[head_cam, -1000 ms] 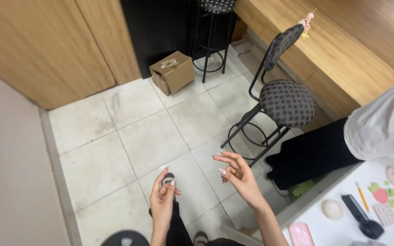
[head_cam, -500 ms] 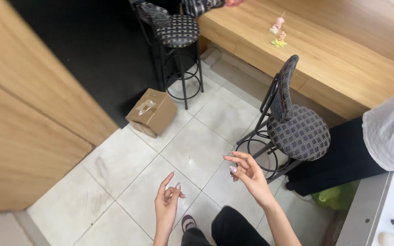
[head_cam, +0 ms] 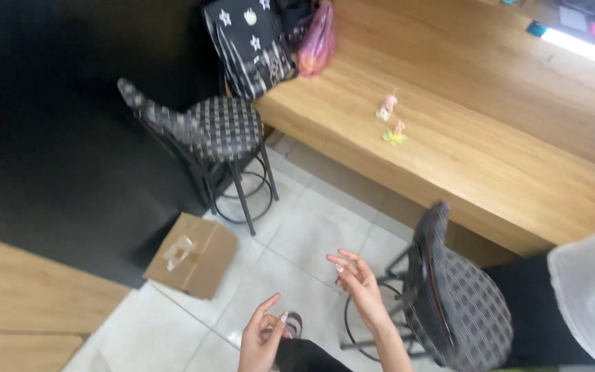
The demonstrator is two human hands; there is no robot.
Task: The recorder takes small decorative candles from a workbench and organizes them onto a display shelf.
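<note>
A: Start at the left. What is on the floor?

B: A small brown cardboard box (head_cam: 193,255) sits on the pale floor tiles (head_cam: 311,227), at the edge of a dark floor area. Its flaps are down, with a strip of tape on top, and nobody is touching it.

A: And the person's own hands?

B: The left hand (head_cam: 262,339) is low in the frame, palm turned up towards the camera, fingers loosely curled. The thumb and forefinger come close together, so it may pinch something small, but I cannot tell what, or whether anything is there at all. Just right of it the right hand (head_cam: 359,281) is raised, fingers spread and relaxed, gripping nothing. The two hands are near each other but apart.

A: What stands around them?

B: A stool with a checked seat (head_cam: 223,127) stands behind the box, drawn up to a long wooden bench (head_cam: 463,138), probably for sitting at it. A second checked stool (head_cam: 459,306) is just beside the right hand. A dark patterned bag (head_cam: 251,41) and a pink bag (head_cam: 317,38) sit at the bench's far end, and small pink and yellow figures (head_cam: 390,120) stand on its surface.

A: Anyone else?

B: At the right edge, a person's white sleeve (head_cam: 590,296) shows.
</note>
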